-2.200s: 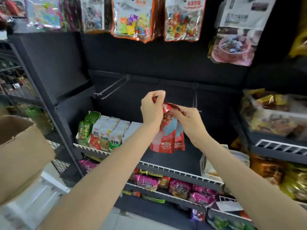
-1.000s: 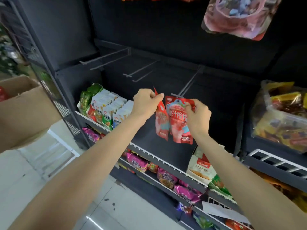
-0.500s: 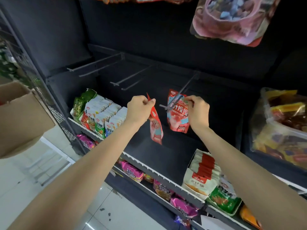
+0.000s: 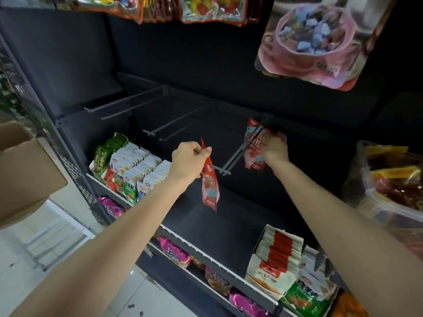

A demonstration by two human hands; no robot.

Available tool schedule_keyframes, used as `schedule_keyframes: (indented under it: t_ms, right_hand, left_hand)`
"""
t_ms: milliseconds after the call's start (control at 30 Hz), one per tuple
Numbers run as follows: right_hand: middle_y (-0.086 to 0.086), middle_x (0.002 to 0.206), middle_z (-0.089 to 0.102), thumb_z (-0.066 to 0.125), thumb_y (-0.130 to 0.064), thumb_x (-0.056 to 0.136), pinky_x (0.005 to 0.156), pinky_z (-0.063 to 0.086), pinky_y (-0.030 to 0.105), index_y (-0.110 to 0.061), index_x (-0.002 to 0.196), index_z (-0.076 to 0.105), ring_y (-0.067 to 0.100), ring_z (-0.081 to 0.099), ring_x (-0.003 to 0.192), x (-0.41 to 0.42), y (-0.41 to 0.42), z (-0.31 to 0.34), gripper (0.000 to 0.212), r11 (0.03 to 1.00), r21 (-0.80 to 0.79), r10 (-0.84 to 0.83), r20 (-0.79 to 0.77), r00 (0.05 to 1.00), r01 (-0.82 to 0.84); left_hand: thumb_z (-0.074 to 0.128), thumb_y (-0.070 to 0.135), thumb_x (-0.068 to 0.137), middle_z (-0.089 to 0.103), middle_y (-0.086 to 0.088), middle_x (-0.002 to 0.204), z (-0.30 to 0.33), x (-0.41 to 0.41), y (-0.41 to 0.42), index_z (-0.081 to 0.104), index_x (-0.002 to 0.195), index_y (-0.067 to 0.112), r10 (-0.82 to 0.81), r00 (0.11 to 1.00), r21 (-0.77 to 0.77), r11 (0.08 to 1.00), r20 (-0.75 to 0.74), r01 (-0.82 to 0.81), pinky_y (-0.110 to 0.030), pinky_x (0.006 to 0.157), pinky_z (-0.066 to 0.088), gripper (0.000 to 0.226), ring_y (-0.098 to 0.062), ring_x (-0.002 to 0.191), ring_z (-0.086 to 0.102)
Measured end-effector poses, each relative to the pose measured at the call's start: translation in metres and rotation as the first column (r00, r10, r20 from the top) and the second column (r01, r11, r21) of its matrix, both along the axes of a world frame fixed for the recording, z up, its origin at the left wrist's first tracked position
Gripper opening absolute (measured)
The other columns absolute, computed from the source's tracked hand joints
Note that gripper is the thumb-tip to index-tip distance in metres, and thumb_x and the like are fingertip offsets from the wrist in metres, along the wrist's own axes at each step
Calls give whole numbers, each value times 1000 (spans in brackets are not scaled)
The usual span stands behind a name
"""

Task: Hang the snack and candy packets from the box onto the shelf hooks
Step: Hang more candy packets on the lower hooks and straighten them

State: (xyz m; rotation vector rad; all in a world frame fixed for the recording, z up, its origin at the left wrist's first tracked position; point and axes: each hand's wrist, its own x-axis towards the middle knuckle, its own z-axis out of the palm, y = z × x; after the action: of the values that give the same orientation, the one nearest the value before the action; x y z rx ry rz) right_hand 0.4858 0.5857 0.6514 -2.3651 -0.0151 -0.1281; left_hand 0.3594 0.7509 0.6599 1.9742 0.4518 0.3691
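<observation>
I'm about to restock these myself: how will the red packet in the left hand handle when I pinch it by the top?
Probably floppy: the red packet hangs limp and edge-on below the left hand. Likely light, since a pinch at its top corner carries it. Its glossy film may be somewhat slippery.

My right hand (image 4: 274, 149) covers part of the blurred red packet (image 4: 253, 152); the cardboard box (image 4: 25, 170) runs off the left edge.

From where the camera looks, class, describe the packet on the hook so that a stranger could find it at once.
Start at the dark shelf unit and find its row of grey wire hooks. The red packet sits on the rightmost hook, far back, held by the right hand. The other hooks in that row are bare.
</observation>
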Motion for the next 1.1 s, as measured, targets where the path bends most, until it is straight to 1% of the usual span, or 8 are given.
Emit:
schedule_keyframes:
  t_ms: [200,300,433,633,700,867,1033,1100]
  right_hand:
    - [8,122,50,50,7,84,99,33,20,-11,106,66,24,48,115,-79,5,-21,33,976,104,150,315,937,-191]
    - [-1,102,51,46,14,74,83,37,3,-14,96,64,6,52,94,-112,7,-17,39,853,257,397,242,885,-453]
    - [-7,109,43,57,-15,72,79,40,7,-20,111,56,-4,47,97,-130,4,-15,40,676,384,649,96,755,-629]
    - [-6,99,64,68,-8,84,78,48,12,-9,103,72,-8,60,88,-135,0,-21,19,786,285,458,327,827,-548]
    - [-9,88,68,63,-9,89,76,52,20,-10,98,72,-2,64,82,-136,-3,-21,13,825,331,339,359,870,-458]
    - [-7,85,67,60,-14,92,81,57,37,-12,94,68,11,67,86,-133,-3,-23,9,885,360,208,261,943,-295]
    - [-4,90,67,58,-13,93,82,56,33,-10,100,67,10,66,88,-136,3,-28,12,894,357,177,275,945,-271]
    - [-9,90,64,58,-14,93,80,56,25,-15,98,65,4,64,85,-136,5,-33,9,896,358,169,276,946,-265]
  left_hand:
    - [53,14,93,67,-26,76,0,-11,-7,59,90,-5,-50,999,-219,975,-17,45,-35,54,59,20,-27,55,69]
    - [51,10,94,66,-24,69,-3,-22,-13,57,96,-4,-73,997,-369,927,-19,61,-28,47,55,15,-29,54,69]
    - [64,25,70,68,-27,82,-17,-29,-16,59,86,-13,7,1000,-415,910,-12,-12,-49,74,58,41,-37,73,70]
    - [47,14,98,67,-16,78,-16,-39,-28,58,93,-4,-116,989,-514,845,94,147,-18,52,52,22,-12,55,68]
    - [43,24,100,70,-14,83,-18,-42,-27,60,94,3,-158,980,-422,885,124,196,-24,61,53,28,-16,70,71]
    - [48,14,96,55,-2,110,-39,-49,-19,53,103,17,-167,956,262,960,240,102,-22,82,48,9,-9,96,56]
    - [57,13,91,44,-4,135,-54,-52,-14,48,131,13,-267,939,448,882,217,148,-29,94,48,41,-16,121,46]
    - [56,16,93,39,-5,144,-57,-52,-14,44,137,14,-272,946,471,867,178,161,-17,98,39,46,-16,128,42]
